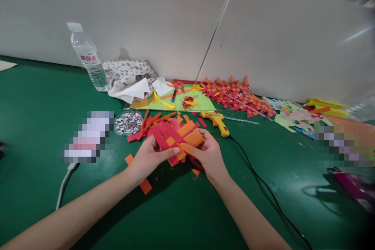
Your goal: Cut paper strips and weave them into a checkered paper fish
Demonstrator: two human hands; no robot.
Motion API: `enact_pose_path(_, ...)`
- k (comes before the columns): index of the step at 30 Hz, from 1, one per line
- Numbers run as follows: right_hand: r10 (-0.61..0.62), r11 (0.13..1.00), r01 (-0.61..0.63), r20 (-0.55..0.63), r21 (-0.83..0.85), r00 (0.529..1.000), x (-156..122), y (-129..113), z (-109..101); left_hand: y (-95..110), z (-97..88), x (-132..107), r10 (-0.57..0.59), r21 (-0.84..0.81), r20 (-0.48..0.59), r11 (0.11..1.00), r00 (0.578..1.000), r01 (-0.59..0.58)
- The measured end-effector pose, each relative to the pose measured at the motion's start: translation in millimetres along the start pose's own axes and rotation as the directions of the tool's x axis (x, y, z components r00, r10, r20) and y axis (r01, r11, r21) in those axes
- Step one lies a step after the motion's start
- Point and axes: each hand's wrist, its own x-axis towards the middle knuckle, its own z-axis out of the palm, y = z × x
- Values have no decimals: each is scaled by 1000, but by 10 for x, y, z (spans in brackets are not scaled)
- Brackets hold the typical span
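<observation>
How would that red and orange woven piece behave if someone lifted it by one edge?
The woven piece is probably light, since it looks made of thin, flat strips. It would likely bend a little, though the over-and-under crossings should give it some firmness. The strip ends stick out, so they might shift or splay.

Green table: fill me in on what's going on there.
The left hand and the right hand together hold a piece of red and orange woven paper above the green table. Loose paper strips lie around the hands. Just beyond the right hand is a yellow glue gun, with a pile of woven paper fish farther back.
</observation>
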Motion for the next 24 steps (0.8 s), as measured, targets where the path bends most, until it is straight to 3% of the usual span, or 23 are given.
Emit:
enact_pose_path(8, 9, 991, 10, 139, -133, 990, -25, 11, -3, -5, -31, 16, -23, 4, 13, 1000, 1000, 23)
enact_pose_path(12, -28, 992, 48, 161, -116, 987, -83, 0, -14, 9, -32, 8, -26, -20, 11, 999, 1000, 26)
enact_pose_path(17, -15, 994, 37, 218, -98, 976, -106, -53, 1, -16, -52, 24, -5, 79, -11, 997, 1000, 6)
enact_pose_path(24, -33, 962, 64, 119, -267, 992, -58, -10, 0, 7, -39, 1, 28, 79, -38, 997, 999, -25)
